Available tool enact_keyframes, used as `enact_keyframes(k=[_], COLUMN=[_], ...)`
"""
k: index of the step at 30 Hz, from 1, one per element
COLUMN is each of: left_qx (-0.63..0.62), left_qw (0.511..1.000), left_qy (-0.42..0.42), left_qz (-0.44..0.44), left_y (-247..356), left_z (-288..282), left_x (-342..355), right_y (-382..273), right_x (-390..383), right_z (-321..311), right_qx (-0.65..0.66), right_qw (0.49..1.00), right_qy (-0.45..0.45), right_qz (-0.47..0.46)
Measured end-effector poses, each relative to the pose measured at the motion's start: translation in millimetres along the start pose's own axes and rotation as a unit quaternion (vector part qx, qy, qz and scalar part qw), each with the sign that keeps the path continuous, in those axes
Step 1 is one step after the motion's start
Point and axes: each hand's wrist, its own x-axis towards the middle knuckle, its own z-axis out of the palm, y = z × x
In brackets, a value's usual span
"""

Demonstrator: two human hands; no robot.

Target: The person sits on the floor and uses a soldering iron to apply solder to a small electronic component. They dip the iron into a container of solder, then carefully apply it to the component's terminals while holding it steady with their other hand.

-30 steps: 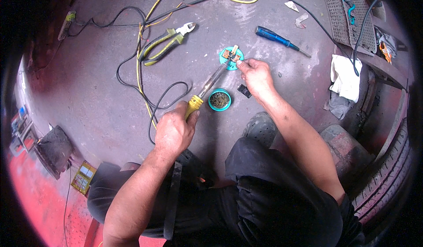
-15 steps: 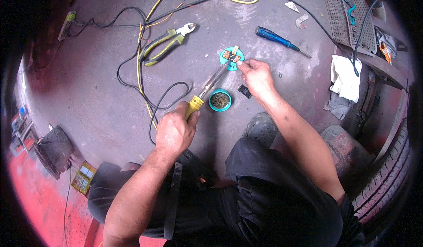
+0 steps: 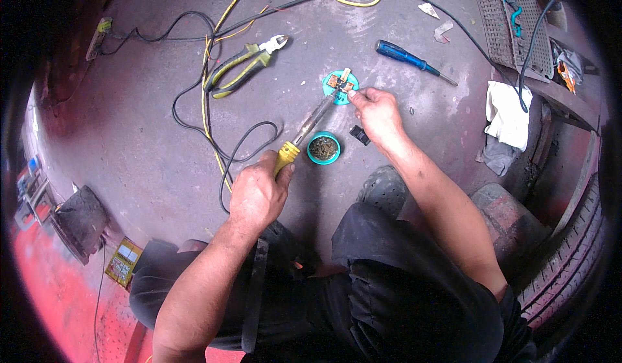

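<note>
My left hand [image 3: 258, 191] is wrapped round the yellow handle of a soldering iron [image 3: 312, 122], whose metal barrel slants up and right. Its tip meets a small electronic part [image 3: 337, 82], copper-coloured and black, lying on a round teal lid [image 3: 344, 99]. Thumb and forefinger of my right hand [image 3: 377, 112] are pinched together at the lid's right side, on the edge of that part. Below the lid stands a small teal-rimmed tin [image 3: 323, 148] filled with a brownish, grainy mass. A little black plastic piece [image 3: 359, 134] lies beside it, under my right wrist.
Green-and-black pliers [image 3: 246, 66] lie to the left, near black and yellow cables [image 3: 206, 110]. A blue screwdriver [image 3: 414, 57] rests on the grey floor at the upper right. Farther right are a white cloth [image 3: 508, 115], a perforated rack [image 3: 512, 29] and a tyre [image 3: 564, 259].
</note>
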Motion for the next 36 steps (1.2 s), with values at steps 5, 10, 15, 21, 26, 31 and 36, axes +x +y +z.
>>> enact_keyframes(k=[5, 10, 15, 21, 26, 31, 36], left_qx=[-0.003, -0.005, -0.012, -0.022, -0.020, -0.024, -0.022], left_qw=[1.000, 1.000, 1.000, 1.000, 1.000, 1.000, 1.000], left_qy=[0.005, 0.007, 0.002, 0.005, 0.008, 0.010, 0.007], left_qz=[0.010, 0.011, 0.009, 0.003, 0.004, 0.004, 0.003], left_y=[-2.6, -2.6, -2.5, -0.2, -1.0, -1.2, -0.4], left_z=[1.6, 2.0, 1.4, -0.1, 0.8, 1.3, 0.6], left_x=[-0.1, 0.2, 0.5, -0.1, -0.3, -0.3, -0.5], right_y=[-3.2, -0.8, -2.7, -2.2, -6.6, -7.2, -8.5], right_x=[-1.6, -0.2, -1.3, -1.1, -3.9, -4.5, -5.3], right_z=[0.5, 0.8, 0.1, 1.0, 0.4, 0.2, -0.1], right_qx=[0.000, 0.001, 0.002, 0.007, -0.001, 0.003, 0.009], right_qw=[1.000, 1.000, 1.000, 1.000, 1.000, 1.000, 1.000], right_qy=[0.001, 0.002, 0.000, 0.004, 0.006, 0.006, 0.000], right_qz=[0.006, 0.007, 0.006, 0.006, 0.009, 0.008, 0.013])
